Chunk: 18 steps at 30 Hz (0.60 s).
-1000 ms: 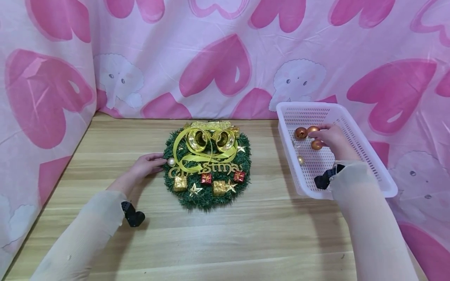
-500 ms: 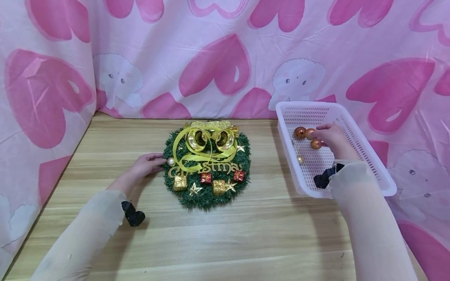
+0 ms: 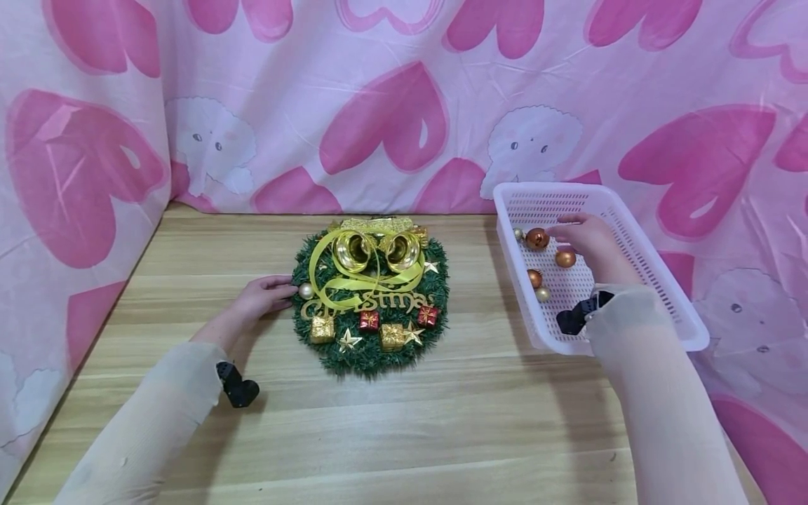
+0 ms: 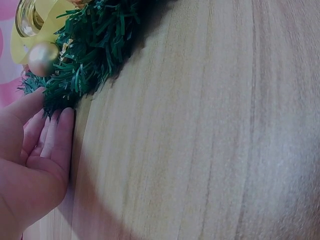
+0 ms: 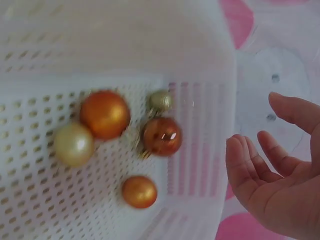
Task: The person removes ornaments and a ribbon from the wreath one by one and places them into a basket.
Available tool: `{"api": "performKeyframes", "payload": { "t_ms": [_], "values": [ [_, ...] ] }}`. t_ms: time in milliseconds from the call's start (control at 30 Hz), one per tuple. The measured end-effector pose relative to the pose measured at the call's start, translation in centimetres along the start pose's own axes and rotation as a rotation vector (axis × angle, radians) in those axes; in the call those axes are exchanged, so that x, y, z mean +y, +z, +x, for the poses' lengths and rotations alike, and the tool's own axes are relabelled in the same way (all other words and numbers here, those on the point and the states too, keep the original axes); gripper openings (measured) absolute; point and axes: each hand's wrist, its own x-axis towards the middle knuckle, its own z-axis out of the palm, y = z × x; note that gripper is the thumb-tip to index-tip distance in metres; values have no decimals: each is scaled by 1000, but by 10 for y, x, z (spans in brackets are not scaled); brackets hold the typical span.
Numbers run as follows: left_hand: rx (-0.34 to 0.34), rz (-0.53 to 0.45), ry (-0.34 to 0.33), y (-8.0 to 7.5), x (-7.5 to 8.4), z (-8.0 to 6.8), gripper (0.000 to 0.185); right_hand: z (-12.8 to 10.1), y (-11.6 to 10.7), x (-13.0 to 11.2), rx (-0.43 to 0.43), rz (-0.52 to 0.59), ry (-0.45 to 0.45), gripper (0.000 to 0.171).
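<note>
A pale wooden table (image 3: 404, 428) fills the head view, walled at nine, twelve and three o'clock by a pink cloth (image 3: 391, 105) printed with hearts. At the centre lies a green Christmas wreath (image 3: 371, 303) with two gold bells (image 3: 377, 251), a yellow ribbon, gold lettering and small gift boxes. At three o'clock of the wreath, well apart from it, stands a white perforated basket (image 3: 656, 280).

The left hand (image 3: 261, 298) lies flat on the table at the wreath's nine o'clock edge, fingers (image 4: 52, 142) straight and together, their tips touching the green needles just below a pale gold ball (image 4: 43, 58) fixed to the wreath. It grips nothing.

The right hand (image 3: 583, 238) hovers inside the basket, fingers (image 5: 250, 170) loosely bent and spread, holding nothing. Below it, loose on the basket floor, lie a large orange ball (image 5: 105, 114), a shiny copper ball (image 5: 161, 136), a pale gold ball (image 5: 73, 145), a smaller orange ball (image 5: 139, 191) and a tiny gold one (image 5: 160, 100).
</note>
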Motion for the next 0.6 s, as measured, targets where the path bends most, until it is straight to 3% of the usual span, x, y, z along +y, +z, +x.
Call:
{"api": "performKeyframes", "payload": {
  "t_ms": [167, 367, 600],
  "values": [
    [1, -8, 2, -1, -2, 1, 61, -12, 12, -20, -36, 0, -64, 69],
    [1, -12, 15, -2, -3, 2, 60, -13, 44, -51, -40, 67, -169, 63],
    [2, 1, 8, -2, -3, 2, 61, -20, 86, -83, -169, 191, -356, 54]
  ]
}}
